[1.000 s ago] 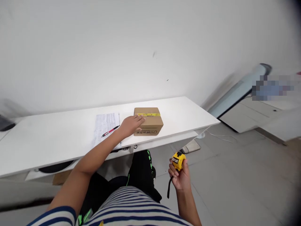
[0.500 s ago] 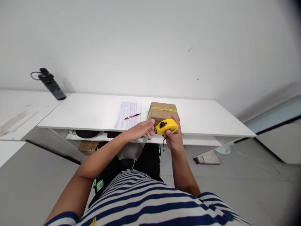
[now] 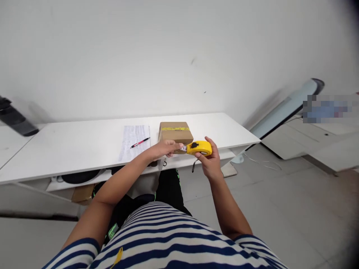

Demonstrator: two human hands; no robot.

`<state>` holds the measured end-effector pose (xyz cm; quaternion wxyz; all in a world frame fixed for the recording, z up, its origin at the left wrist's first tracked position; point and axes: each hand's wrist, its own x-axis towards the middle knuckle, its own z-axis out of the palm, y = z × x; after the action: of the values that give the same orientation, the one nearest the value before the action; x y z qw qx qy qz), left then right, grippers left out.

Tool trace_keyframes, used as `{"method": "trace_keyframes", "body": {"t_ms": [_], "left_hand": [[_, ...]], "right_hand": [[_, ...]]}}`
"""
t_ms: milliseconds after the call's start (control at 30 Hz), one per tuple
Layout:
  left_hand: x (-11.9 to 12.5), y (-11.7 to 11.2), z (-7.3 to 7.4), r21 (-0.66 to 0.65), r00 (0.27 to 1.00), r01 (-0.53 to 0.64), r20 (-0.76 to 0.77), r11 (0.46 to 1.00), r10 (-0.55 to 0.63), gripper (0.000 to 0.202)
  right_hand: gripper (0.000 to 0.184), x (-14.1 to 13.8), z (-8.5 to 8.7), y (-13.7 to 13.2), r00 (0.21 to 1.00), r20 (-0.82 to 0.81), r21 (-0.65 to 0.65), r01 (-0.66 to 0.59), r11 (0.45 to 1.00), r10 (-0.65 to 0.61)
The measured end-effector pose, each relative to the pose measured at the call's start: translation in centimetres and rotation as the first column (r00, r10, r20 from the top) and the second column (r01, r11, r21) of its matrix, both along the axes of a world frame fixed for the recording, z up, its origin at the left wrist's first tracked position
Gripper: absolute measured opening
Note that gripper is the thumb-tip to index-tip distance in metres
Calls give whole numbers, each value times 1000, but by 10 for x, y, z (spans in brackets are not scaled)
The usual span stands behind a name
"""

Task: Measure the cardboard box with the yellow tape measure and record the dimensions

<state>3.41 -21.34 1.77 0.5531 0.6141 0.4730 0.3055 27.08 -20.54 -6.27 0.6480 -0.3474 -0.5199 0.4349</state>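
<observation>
My right hand [image 3: 211,161] grips a yellow tape measure [image 3: 199,148] just in front of a small cardboard box [image 3: 174,131] with yellow tape on top. My left hand [image 3: 163,148] pinches the white tape end pulled a short way out of the case, close to the box's front face. The box stands on a white table [image 3: 84,145]. A black wrist strap hangs from the tape measure.
A printed sheet [image 3: 134,137] with a red-and-black pen [image 3: 139,142] on it lies left of the box. A dark bottle [image 3: 15,121] lies at the far left. Dark items sit on a shelf under the table [image 3: 80,175]. Grey floor and white panels lie to the right.
My right hand rose from beside my lap to the box with the tape measure. My left hand left the box top and took the tape end. The view swung about.
</observation>
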Motion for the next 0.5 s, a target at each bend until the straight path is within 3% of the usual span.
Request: {"method": "trace_keyframes", "body": {"t_ms": [100, 233, 367, 500], "left_hand": [[-23, 38, 11, 87, 992, -123, 2, 989, 123, 41], [-72, 80, 11, 172, 919, -376, -53, 910, 390, 31], [-95, 90, -10, 112, 900, -414, -101, 903, 424, 38], [-81, 85, -28, 36, 947, -232, -220, 972, 234, 46]], "right_hand": [[90, 38, -8, 21, 972, -102, 20, 216, 976, -213], [77, 79, -6, 77, 895, -217, 74, 414, 907, -391], [74, 77, 4, 132, 921, -191, 65, 356, 932, -338], [83, 39, 2, 160, 976, -101, -3, 192, 981, -192]]}}
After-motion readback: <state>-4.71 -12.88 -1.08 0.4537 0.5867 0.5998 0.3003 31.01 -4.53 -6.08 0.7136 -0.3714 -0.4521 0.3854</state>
